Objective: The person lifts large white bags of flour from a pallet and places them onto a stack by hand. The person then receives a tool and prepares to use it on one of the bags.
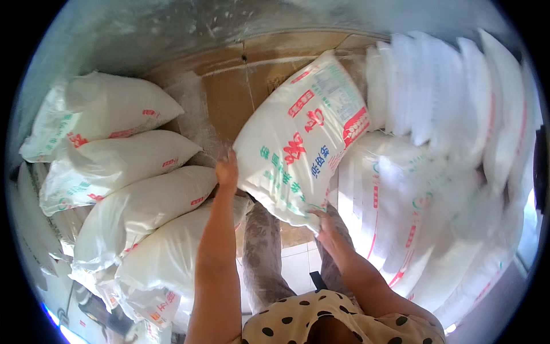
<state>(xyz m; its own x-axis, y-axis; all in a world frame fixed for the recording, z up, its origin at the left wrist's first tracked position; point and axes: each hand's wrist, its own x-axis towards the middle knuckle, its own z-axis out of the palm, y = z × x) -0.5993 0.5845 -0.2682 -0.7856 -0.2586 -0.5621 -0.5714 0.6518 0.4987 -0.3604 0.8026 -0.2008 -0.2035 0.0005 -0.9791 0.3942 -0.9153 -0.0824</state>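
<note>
A plump white flour sack (306, 137) with red, green and blue print and a wheat-ear emblem lies tilted in front of me, its far end to the upper right. My left hand (227, 171) grips its left near corner, fingers closed on the fabric. At the near right corner, my right hand (332, 232) is closed round the gathered edge. The sack's underside is hidden, so I cannot tell how much of it rests on the cardboard (226, 94) beneath. My legs stand just on the near side of the sack.
On the left, several filled white sacks (143, 200) lie stacked in a row. More white sacks (424, 86) stand packed at the far right, with large ones (395, 212) below them close to my right arm. Pale tiles (295, 266) show between my legs. A grey wall (229, 26) rises behind.
</note>
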